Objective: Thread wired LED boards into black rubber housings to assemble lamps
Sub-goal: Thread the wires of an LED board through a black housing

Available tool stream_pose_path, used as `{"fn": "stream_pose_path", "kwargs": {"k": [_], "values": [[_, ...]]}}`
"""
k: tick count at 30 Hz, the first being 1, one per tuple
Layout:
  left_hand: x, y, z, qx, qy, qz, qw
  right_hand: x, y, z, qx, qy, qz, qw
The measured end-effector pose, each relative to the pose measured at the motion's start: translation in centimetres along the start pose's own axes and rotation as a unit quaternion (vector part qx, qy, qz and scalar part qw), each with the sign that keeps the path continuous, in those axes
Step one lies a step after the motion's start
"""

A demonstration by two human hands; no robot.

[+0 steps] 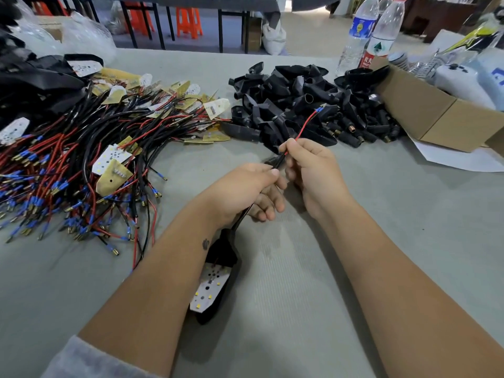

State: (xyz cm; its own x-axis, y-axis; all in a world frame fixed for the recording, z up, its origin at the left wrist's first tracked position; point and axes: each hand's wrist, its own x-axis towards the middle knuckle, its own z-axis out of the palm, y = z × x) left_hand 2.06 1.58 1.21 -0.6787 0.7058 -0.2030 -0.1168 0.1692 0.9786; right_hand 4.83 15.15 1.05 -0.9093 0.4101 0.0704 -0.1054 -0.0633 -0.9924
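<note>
Two hands were in view, the left hand [245,186] and the right hand [313,173], and between them they held one black rubber housing [218,255] with one LED board [208,290] seated in its wide end. One red wire [305,125] ran out from the narrow end, ending in one blue-sleeved terminal [319,108]. On the desk [354,241] lay one heap of wired LED boards [81,159], too many and too tangled to count, and one pile of empty black housings [300,105], likewise past counting. Two plastic water bottles [368,31] stood at the far edge. One open cardboard box [436,118] sat at the right. At least two orange stools [188,20] stood beyond the desk.
</note>
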Motion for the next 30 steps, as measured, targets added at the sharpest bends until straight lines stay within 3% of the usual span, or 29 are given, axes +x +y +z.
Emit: {"fn": "stream_pose_path", "kwargs": {"k": [6,11,17,20,22,25,30], "values": [[-0.1,0.1,0.2,0.029,-0.006,0.017,0.999,0.1,0.4,0.6,0.018,0.06,-0.004,0.998],[-0.2,0.2,0.2,-0.007,-0.005,0.013,1.0,0.2,0.3,0.6,-0.072,0.049,-0.063,0.994],[0.8,-0.4,-0.1,-0.079,0.09,0.05,0.992,0.0,0.3,0.9,-0.105,-0.019,-0.107,0.988],[1.0,-0.6,-0.4,-0.095,0.137,0.085,0.982,0.1,0.5,0.8,-0.156,-0.006,-0.122,0.98],[1.2,-0.5,-0.7,-0.122,0.184,0.077,0.972,0.4,0.9,0.5,-0.275,-0.013,-0.141,0.951],[1.3,-0.3,-1.3,-0.151,0.232,0.059,0.959,0.6,1.6,0.3,-0.466,-0.052,-0.131,0.873],[1.1,-0.2,-2.1,-0.158,0.261,0.078,0.949,0.7,2.2,0.1,-0.538,-0.027,-0.162,0.827]]}}
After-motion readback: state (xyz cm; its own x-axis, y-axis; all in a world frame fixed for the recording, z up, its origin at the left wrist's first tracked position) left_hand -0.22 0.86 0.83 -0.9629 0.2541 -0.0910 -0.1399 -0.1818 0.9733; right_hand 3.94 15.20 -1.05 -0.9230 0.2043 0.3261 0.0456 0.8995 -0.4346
